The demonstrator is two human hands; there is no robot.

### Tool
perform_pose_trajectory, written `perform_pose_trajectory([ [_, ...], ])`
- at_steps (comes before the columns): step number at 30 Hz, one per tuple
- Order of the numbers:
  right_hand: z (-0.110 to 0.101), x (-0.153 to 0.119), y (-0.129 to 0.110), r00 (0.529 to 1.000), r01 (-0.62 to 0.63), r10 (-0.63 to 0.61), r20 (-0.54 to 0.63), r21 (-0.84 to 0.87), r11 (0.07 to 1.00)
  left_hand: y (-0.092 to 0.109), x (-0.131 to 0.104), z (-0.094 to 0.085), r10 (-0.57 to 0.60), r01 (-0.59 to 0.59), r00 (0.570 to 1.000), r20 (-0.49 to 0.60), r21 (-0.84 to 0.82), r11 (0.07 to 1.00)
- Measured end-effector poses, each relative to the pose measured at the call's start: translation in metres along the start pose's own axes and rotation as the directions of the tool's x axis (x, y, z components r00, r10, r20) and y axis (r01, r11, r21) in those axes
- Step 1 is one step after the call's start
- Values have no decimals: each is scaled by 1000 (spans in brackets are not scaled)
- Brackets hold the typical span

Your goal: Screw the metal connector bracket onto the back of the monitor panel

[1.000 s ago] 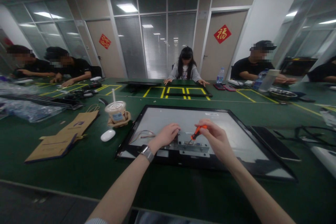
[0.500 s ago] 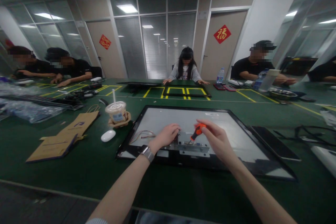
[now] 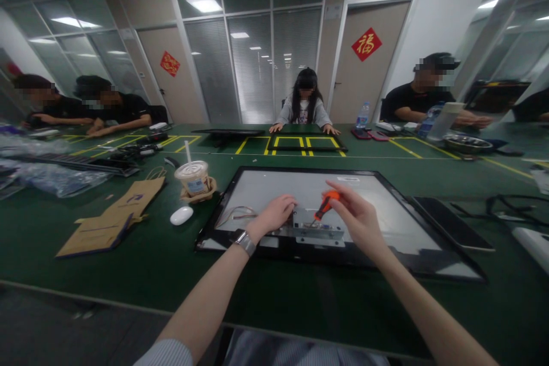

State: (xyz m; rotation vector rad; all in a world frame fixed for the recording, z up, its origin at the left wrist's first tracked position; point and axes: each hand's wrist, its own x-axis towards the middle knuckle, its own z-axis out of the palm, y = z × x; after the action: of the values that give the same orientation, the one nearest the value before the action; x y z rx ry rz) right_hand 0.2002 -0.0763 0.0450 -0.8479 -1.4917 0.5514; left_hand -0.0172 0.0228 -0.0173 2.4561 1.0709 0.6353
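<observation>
In my right hand [image 3: 358, 214] is an orange and black screwdriver [image 3: 328, 204], gripped between thumb and fingers. Its shaft slants down to the left, its tip at the connector area of a silver metal bracket [image 3: 319, 234]. My left hand [image 3: 278, 213] holds the left end of that bracket with curled fingers; the fingertips are partly hidden. The bracket lies on the pale back of a large black-framed display panel [image 3: 257, 186], near its front edge. Thin cables [image 3: 235, 214] lie on the panel left of my left hand.
Left of the panel are an iced drink [image 3: 193, 177] in a cardboard holder, a white mouse [image 3: 181, 215] and a brown paper bag [image 3: 115, 217]. A dark flat slab [image 3: 450, 223] lies to the right. Across the green table [image 3: 274, 303] sits a person [image 3: 303, 103]; others sit at both sides.
The view has shifted slightly. My right hand's index finger is straighter and lifted off the screwdriver handle. My left hand stays at the bracket.
</observation>
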Motion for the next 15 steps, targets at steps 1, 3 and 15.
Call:
perform_pose_trajectory([
  [1, 0, 0, 0, 1000, -14, 14, -1, 14, 1000, 1, 0, 0, -6, 6, 1000, 2, 2, 1000],
  [3, 1, -1, 0, 1000, -26, 26, -3, 40, 999, 1, -1, -1, -16, 16, 1000, 3, 3, 1000],
  [15, -2, 1, 0, 999, -38, 36, 28, 81, 996, -3, 0, 2, -2, 1, 1000, 4, 3, 1000],
])
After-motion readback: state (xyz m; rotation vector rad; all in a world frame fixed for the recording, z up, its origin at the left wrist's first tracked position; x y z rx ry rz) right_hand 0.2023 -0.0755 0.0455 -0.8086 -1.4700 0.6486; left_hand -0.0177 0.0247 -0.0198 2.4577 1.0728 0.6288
